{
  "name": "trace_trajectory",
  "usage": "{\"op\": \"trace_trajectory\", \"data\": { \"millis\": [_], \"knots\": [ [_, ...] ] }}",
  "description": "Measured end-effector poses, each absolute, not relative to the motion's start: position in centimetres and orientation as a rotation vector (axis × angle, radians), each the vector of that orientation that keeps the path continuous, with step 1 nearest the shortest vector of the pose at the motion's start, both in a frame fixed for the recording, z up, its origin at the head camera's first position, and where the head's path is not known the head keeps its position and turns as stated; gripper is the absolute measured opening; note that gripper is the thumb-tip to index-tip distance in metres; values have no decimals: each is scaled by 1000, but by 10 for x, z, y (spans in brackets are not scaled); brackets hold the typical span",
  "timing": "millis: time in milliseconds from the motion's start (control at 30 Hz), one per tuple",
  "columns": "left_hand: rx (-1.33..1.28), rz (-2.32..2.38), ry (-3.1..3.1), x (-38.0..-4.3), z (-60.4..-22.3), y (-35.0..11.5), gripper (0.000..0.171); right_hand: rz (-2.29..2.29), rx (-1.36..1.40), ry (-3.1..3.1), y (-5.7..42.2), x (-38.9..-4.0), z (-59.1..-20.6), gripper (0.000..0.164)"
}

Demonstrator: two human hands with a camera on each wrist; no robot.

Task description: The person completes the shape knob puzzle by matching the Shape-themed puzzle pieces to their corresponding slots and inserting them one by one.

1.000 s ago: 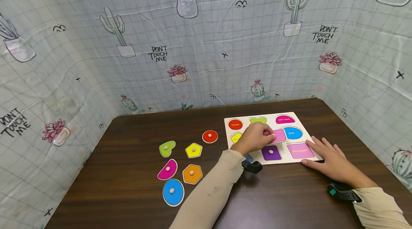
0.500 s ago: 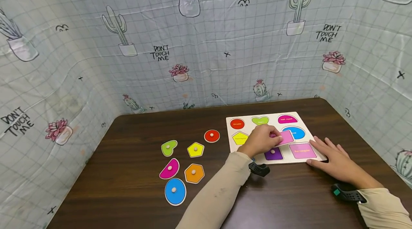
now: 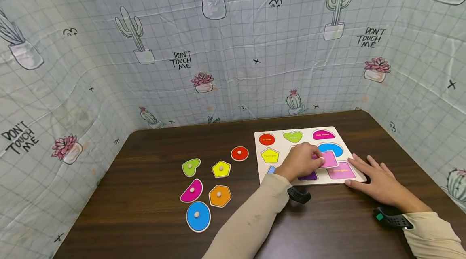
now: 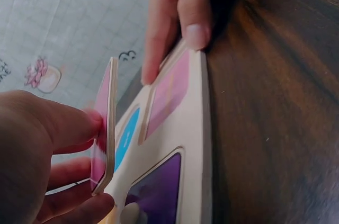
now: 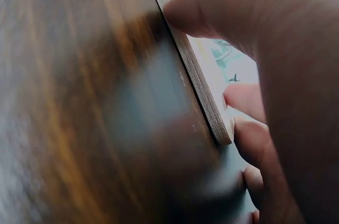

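My left hand (image 3: 301, 161) pinches a pink rectangular puzzle piece (image 3: 329, 159) and holds it over the white shape puzzle board (image 3: 258, 168). In the left wrist view the pink piece (image 4: 110, 123) is raised off the board, near the blue oval recess (image 4: 127, 138). Just beyond it lies the pink rectangle recess (image 3: 342, 171). A purple square piece (image 4: 159, 192) with a knob sits in the board. My right hand (image 3: 378, 185) rests with spread fingers on the board's near right corner. In the right wrist view its thumb (image 5: 193, 15) touches the board's edge (image 5: 198, 83).
Left of the board, several knobbed pieces lie on the dark wooden table (image 3: 145, 210): red circle (image 3: 240, 154), yellow pentagon (image 3: 221, 169), green heart (image 3: 191, 167), magenta half round (image 3: 191, 190), orange hexagon (image 3: 220, 196) and blue oval (image 3: 198, 216). A patterned cloth (image 3: 233, 40) surrounds the table.
My left hand has carried the pink rectangular piece right and toward the near edge, from the board's middle to the pink recess. My right hand stays at the corner.
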State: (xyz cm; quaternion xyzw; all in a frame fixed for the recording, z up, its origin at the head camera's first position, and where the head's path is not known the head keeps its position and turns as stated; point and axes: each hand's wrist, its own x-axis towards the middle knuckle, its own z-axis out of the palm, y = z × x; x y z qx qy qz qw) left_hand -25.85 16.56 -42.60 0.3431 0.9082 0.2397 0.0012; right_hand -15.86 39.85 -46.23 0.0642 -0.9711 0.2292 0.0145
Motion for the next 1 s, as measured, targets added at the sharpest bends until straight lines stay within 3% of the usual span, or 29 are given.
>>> {"op": "trace_trajectory", "data": {
  "millis": [1000],
  "knots": [
    [1219,428,3004,-240,-432,197,16,833,323,-2939,410,-156,-460,71]
  ]
}}
